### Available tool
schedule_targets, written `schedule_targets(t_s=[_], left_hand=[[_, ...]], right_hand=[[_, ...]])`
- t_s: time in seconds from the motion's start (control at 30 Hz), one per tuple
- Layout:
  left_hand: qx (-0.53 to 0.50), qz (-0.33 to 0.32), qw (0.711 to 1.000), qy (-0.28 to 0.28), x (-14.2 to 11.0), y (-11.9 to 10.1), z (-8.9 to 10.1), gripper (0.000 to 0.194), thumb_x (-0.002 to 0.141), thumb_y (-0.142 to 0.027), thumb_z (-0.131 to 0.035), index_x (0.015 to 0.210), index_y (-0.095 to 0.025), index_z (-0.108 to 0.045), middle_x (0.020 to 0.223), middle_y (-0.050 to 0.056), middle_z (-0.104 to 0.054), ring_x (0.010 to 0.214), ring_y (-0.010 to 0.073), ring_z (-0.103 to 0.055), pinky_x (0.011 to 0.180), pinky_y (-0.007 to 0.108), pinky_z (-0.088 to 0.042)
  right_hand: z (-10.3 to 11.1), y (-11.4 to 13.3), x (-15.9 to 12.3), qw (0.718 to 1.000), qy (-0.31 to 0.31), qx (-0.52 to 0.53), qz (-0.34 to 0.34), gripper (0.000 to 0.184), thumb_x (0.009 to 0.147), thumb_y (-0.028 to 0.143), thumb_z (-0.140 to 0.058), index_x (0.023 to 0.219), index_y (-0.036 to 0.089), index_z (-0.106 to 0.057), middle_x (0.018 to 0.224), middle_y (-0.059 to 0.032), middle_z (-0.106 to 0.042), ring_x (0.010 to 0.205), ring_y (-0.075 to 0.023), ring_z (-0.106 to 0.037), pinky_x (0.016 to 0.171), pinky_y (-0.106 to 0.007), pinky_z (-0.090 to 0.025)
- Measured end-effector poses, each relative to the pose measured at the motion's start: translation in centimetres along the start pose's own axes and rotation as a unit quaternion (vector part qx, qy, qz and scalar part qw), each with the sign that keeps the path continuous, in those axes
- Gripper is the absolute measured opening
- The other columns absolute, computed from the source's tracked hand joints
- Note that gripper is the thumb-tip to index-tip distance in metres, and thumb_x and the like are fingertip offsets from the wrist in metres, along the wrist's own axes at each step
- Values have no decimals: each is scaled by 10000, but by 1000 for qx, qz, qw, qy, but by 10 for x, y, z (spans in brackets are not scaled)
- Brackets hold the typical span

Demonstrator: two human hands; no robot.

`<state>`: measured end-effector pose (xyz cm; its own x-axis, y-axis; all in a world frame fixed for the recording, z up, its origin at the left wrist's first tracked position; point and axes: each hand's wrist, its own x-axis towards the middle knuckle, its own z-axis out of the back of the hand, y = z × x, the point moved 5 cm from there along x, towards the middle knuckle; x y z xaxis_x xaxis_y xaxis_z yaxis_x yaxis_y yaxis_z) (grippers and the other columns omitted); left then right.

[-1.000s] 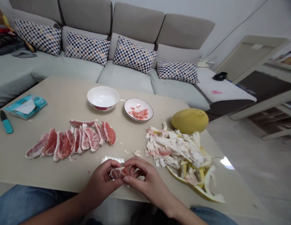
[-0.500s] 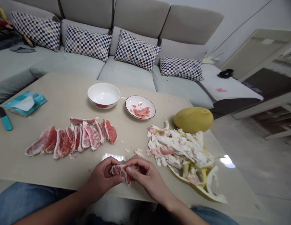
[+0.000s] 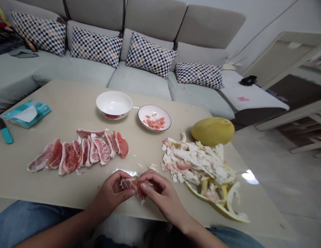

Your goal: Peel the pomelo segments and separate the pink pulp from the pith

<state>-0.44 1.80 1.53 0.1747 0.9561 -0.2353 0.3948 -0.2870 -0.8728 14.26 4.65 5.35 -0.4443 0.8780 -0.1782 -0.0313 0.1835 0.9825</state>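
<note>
Between my two hands, just over the table's near edge, is a pomelo segment [image 3: 129,184] with red flesh and pale membrane partly peeled from it. My left hand [image 3: 112,193] pinches its left end between thumb and fingers. At the other end, my right hand [image 3: 159,193] grips the segment, its fingertips partly hiding the flesh. A row of pomelo segments [image 3: 100,151], still in whitish skin, lies beyond my left hand. To the right of my right hand sits a heap of white pith and membrane [image 3: 195,162] over curved yellow rind [image 3: 227,210].
A white bowl [image 3: 114,103] stands at the far side beside a dark-rimmed plate [image 3: 160,113] holding bits of red flesh. A whole pomelo [image 3: 213,131] rests behind the peel heap. At the left lie a tissue pack [image 3: 26,113] and a teal-handled knife [image 3: 6,134].
The thumbs and fingers have shifted slightly on the segment, and more of its red flesh shows near my right thumb. Everything else on the table stays put.
</note>
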Motion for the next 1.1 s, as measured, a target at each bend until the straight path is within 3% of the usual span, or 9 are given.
schedule_targets(t_s=[0.2, 0.33, 0.63, 0.87, 0.97, 1.1], left_hand=[[18, -4, 1000, 5, -1, 1, 0, 232, 717, -238, -773, 887, -191, -622, 820, 6, -663, 798, 165, -596, 747, 276, -452], [27, -6, 1000, 8, -1, 3, 1, 222, 724, -223, -771, 886, -192, -623, 825, 6, -659, 809, 156, -592, 751, 265, -447], [-15, 35, 999, 16, -1, 4, -1, 287, 657, -231, -817, 862, -178, -623, 808, 15, -677, 766, 157, -600, 730, 269, -446], [17, 33, 999, 25, -2, 3, -1, 267, 699, -245, -788, 882, -180, -605, 801, 9, -664, 771, 155, -594, 718, 266, -438], [1, 45, 999, 15, -2, 3, 0, 278, 679, -238, -802, 860, -176, -600, 765, -7, -656, 727, 134, -579, 703, 254, -434], [-27, 52, 998, 12, 0, 3, 1, 284, 684, -237, -798, 878, -180, -600, 792, -1, -676, 744, 140, -593, 730, 265, -442]], right_hand=[[0, 6, -1, 993, 20, -110, 46, 179, 765, 295, -733, 908, 224, -651, 939, -42, -591, 793, -158, -594, 631, -247, -509], [1, 5, -1, 987, 6, -151, 51, 154, 760, 277, -731, 850, 217, -622, 878, -32, -599, 718, -139, -580, 572, -226, -489], [2, 9, -1, 990, 35, -126, 59, 116, 770, 264, -703, 786, 210, -602, 862, -37, -616, 703, -140, -598, 606, -240, -519], [2, 10, -2, 985, 50, -143, 79, 97, 783, 255, -693, 865, 214, -660, 904, -58, -611, 740, -151, -615, 628, -252, -540], [5, 5, 0, 994, 39, -96, 46, 100, 781, 282, -707, 802, 199, -656, 888, -49, -603, 683, -131, -613, 572, -231, -514], [9, -10, 3, 997, 39, 47, -55, 209, 752, 344, -750, 802, 202, -605, 710, 16, -618, 579, -106, -610, 564, -223, -501]])
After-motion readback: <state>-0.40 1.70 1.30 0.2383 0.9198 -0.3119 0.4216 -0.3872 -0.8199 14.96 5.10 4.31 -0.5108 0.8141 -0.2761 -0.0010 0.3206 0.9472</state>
